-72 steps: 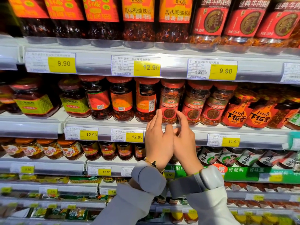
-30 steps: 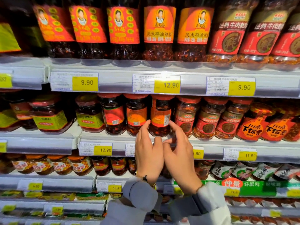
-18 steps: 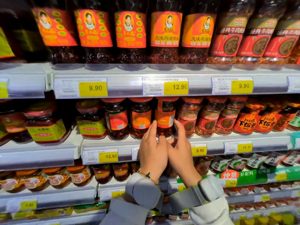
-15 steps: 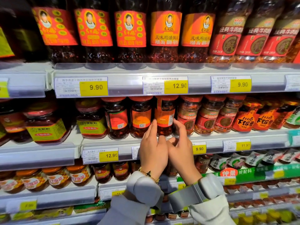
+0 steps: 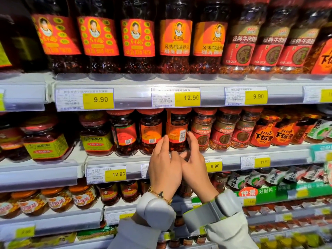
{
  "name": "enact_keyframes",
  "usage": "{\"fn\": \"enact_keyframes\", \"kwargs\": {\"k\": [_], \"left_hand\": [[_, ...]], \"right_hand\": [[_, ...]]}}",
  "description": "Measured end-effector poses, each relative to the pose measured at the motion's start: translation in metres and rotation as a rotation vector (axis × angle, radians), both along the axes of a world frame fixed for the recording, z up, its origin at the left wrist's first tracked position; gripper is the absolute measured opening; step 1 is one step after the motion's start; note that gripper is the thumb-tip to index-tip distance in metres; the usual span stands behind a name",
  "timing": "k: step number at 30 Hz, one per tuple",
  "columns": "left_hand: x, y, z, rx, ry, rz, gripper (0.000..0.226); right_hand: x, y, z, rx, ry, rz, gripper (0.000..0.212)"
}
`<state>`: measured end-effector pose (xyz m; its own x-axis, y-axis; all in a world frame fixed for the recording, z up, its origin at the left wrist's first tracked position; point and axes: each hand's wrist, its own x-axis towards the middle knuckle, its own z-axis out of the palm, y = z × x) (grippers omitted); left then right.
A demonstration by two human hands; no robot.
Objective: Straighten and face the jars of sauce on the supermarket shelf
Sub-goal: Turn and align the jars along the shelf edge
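Observation:
On the middle shelf point(image 5: 224, 155) stands a row of red-lidded sauce jars. My left hand point(image 5: 164, 168) and my right hand point(image 5: 195, 164) cup the lower part of one orange-labelled jar point(image 5: 177, 130) from both sides, thumbs meeting at its front base. Its label is turned so the barcode faces front-right. Its two left neighbours point(image 5: 150, 132) point(image 5: 124, 134) also show small codes on their labels. The brown-labelled jars point(image 5: 203, 130) to the right face forward.
Tall chilli sauce jars point(image 5: 175, 38) line the shelf above, behind price tags point(image 5: 186, 97). Square yellow-labelled jars point(image 5: 45, 139) stand at the left, red sauce pouches point(image 5: 264, 132) at the right. Lower shelves hold more jars point(image 5: 82, 196) and packets.
My hands have shifted from the brown-labelled jar to the orange-labelled jar one place to its left and stay around it. The view has tilted upward.

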<state>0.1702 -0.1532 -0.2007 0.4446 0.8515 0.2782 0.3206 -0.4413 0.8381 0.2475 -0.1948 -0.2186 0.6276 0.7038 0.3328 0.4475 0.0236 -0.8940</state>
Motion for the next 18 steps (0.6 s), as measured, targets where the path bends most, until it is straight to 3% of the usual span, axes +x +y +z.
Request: {"fn": "enact_keyframes", "kwargs": {"k": [8,18], "left_hand": [[0.0030,-0.0021,0.0013,0.034,0.070,0.036,0.056],[0.0065,-0.0050,0.0029,0.086,0.093,0.074,0.055]], "right_hand": [[0.0029,-0.0038,-0.0048,0.050,0.005,-0.055,0.060],[0.0046,-0.0035,-0.0075,0.057,0.016,-0.025,0.060]]}}
